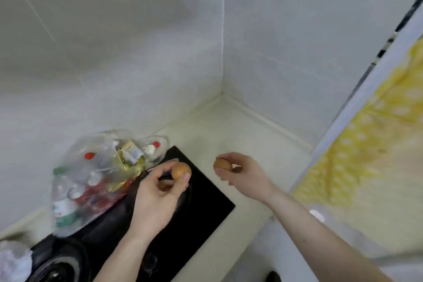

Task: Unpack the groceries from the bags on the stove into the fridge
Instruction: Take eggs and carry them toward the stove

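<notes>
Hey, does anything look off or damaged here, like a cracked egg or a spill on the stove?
Nothing stands out. The left hand and right hand each hold a whole brown egg; the stove shows no spill.

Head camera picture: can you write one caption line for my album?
Each hand, left hand and right hand, holds a brown egg beside the grocery bag.

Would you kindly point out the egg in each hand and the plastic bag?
Left-hand egg [180,170], head view, middle of the shell.
Right-hand egg [222,165], head view, exposed shell.
Plastic bag [75,155], head view, clear upper side.
</notes>
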`<state>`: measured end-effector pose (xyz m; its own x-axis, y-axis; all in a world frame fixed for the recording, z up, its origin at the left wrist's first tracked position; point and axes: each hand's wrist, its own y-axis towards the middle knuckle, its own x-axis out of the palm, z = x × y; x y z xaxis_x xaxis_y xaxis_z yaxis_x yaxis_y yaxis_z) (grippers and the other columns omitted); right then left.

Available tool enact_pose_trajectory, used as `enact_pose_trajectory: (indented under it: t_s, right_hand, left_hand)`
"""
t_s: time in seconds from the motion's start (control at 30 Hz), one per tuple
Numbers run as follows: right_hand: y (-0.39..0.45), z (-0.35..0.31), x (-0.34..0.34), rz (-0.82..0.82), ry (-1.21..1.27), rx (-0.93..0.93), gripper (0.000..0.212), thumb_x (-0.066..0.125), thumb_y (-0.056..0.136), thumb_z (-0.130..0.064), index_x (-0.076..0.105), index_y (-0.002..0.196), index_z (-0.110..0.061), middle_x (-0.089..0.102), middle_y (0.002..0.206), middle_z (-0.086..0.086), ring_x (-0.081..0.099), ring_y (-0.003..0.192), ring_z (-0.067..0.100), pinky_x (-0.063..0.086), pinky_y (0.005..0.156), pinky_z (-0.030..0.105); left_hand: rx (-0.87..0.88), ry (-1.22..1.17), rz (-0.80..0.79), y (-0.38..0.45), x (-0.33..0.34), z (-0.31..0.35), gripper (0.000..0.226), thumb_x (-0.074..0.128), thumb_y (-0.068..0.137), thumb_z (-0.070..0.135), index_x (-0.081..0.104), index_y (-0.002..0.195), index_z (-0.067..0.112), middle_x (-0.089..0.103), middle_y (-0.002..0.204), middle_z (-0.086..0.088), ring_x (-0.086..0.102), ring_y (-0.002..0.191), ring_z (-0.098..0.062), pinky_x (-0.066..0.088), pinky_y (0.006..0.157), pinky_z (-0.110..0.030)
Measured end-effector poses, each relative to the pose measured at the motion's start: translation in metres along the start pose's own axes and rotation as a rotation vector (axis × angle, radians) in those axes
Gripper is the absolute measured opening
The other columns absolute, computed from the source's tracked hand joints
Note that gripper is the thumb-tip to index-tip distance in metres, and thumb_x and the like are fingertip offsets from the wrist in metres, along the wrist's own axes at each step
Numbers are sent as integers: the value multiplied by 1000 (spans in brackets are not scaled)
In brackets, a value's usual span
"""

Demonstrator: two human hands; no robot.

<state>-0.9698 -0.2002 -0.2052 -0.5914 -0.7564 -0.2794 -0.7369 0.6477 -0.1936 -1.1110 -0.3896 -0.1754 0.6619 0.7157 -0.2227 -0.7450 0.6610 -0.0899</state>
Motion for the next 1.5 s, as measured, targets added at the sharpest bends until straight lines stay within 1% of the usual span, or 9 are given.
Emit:
enact_pose_trajectory:
  t_s: [0.23, 0.37, 0.5, 0.67, 0.8, 0.93, 1.1, 1.3, 1.5]
  right_hand:
    - [-125, 27, -101, 338, 6, 17, 26, 82, 85, -32, 73, 108, -40, 73, 106, -13, 65, 70, 4, 52, 68, 19]
    - [-199, 51, -166, 519, 27, 46, 27, 84, 82, -34, 73, 106, -42, 72, 102, -12, 61, 68, 1, 52, 70, 19]
    - [-275, 71, -235, 670, 24, 75, 27, 84, 83, -33, 74, 107, -41, 73, 103, -9, 60, 69, 6, 51, 70, 24]
    - [-362, 86, -310, 847, 36, 82, 27, 84, 83, -30, 74, 107, -40, 75, 97, -8, 63, 72, 14, 54, 75, 29]
    - [-422, 94, -355, 993, 51, 107, 27, 85, 84, -27, 75, 107, -38, 75, 96, -8, 60, 70, 5, 51, 72, 20]
    - [-478, 98, -389, 1163, 48, 144, 27, 83, 85, -27, 74, 108, -37, 72, 96, -16, 59, 69, 5, 47, 68, 14]
    - [-538, 101, -422, 1417, 1, 220, 27, 83, 85, -30, 73, 110, -38, 72, 100, -16, 66, 83, 20, 54, 76, 27]
    - [-584, 89, -449, 1743, -74, 341, 29, 83, 86, -32, 73, 112, -39, 74, 102, -14, 66, 80, 9, 54, 74, 21]
    - [-618, 66, -446, 2027, -109, 467, 29, 82, 86, -32, 73, 112, -40, 71, 106, -17, 67, 76, 9, 51, 69, 18]
  left_hand:
    - [85, 65, -279, -29, 100, 36, 39, 84, 78, 42, 71, 114, 39, 78, 77, -4, 78, 83, -21, 57, 94, -44]
    - [160, 86, -428, -57, 185, 66, 32, 79, 89, 24, 69, 118, 33, 79, 84, 6, 77, 81, -12, 54, 75, -12]
    - [215, 85, -562, -95, 281, 97, 31, 79, 88, 24, 70, 117, 32, 78, 86, 14, 77, 81, -15, 54, 74, -23]
    - [266, 5, -731, -149, 386, 134, 32, 79, 87, 19, 71, 117, 28, 79, 80, -2, 78, 80, -18, 53, 67, -11]
    - [277, -39, -888, -191, 459, 162, 37, 78, 79, 31, 72, 115, 29, 80, 89, 7, 78, 82, -23, 57, 84, -36]
    - [290, -90, -1047, -229, 531, 185, 30, 77, 80, 23, 74, 110, 20, 77, 106, 19, 78, 79, -26, 60, 85, -43]
    - [340, -100, -1341, -271, 620, 212, 32, 72, 90, 4, 72, 117, 22, 80, 86, 7, 79, 81, -24, 59, 86, -32]
    - [405, -211, -1760, -323, 708, 258, 36, 72, 85, 14, 70, 120, 21, 80, 90, 3, 79, 79, -23, 58, 79, -15]
    - [421, -299, -2094, -383, 768, 289, 43, 73, 77, 23, 71, 120, 18, 80, 99, 1, 77, 80, -26, 60, 79, -23]
